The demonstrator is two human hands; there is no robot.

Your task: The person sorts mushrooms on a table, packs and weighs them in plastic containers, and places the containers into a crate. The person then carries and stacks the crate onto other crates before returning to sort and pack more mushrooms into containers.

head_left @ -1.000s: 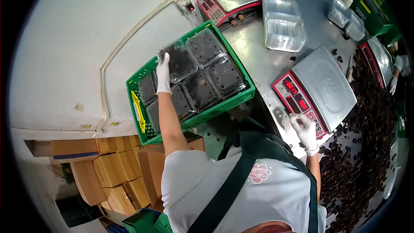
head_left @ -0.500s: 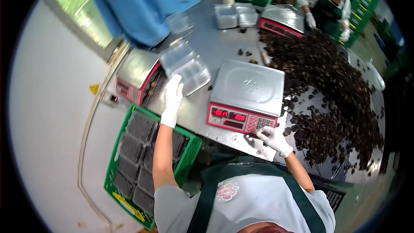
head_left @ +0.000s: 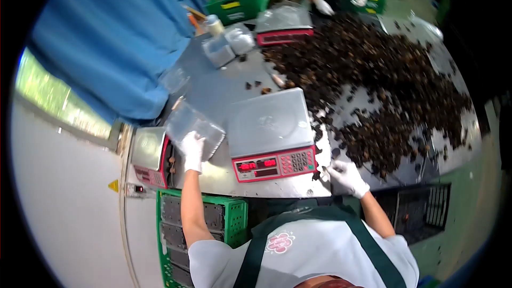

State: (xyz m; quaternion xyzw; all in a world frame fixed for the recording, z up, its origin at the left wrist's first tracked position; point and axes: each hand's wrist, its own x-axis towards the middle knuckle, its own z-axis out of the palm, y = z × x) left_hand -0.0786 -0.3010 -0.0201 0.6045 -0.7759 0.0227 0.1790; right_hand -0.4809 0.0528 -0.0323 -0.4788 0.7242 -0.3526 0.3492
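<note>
Taking the middle red scale [head_left: 271, 122] as landmark. Got gloved left hand [head_left: 192, 149] just left of it, on the near side of the clear plastic boxes [head_left: 188, 120]; fingers partly curled, can't tell grip from touch. Got gloved right hand [head_left: 348, 177] just off its near right corner, thumb and fingers drawn close together; can't tell if pinching anything. Showing red digits on its display [head_left: 256, 166]. Heaped dark pieces [head_left: 384, 74] right of and behind it, a few strays beside its right edge. Another scale [head_left: 151, 157] to its left, past the boxes; a third [head_left: 285, 36] well behind it. Green crate [head_left: 234, 221] front left of it, lower, holding dark-filled boxes [head_left: 170, 210]. Co-worker's gloved hand [head_left: 323, 6] far behind it.
</note>
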